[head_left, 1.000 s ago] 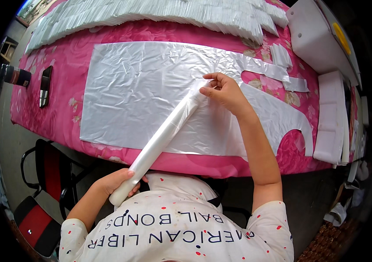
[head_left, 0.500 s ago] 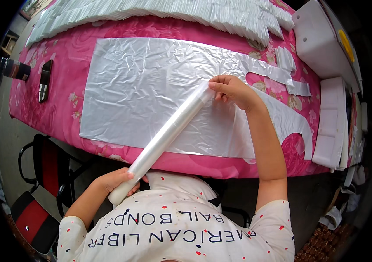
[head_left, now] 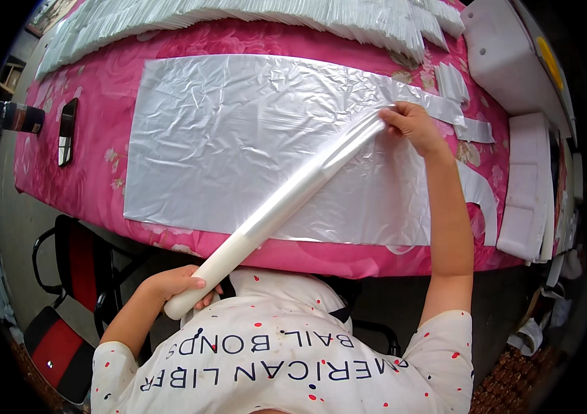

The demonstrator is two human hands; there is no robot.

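My left hand (head_left: 182,284) is wrapped round the near end of a long white roll of plastic film (head_left: 266,219), close to my body. The roll slants up and to the right across the table edge. At its far end my right hand (head_left: 411,127) is closed in a pinch on the stretched, thinner film. Under the roll lies a large silvery-white plastic bag (head_left: 193,138), spread flat and wrinkled. Its handle-like strips reach to the right, partly behind my right arm.
A pink flowered cloth (head_left: 93,186) covers the table. Rows of folded white plastic (head_left: 238,12) line the far edge. A phone (head_left: 66,134) and a dark jar (head_left: 21,117) are at left; white foam boxes (head_left: 524,186) stand at right. Red-and-black chairs (head_left: 59,352) are at lower left.
My right hand has moved right and away from me, drawing the film out into a longer, narrower stretch. My left hand stays at the roll's near end, shifted slightly left.
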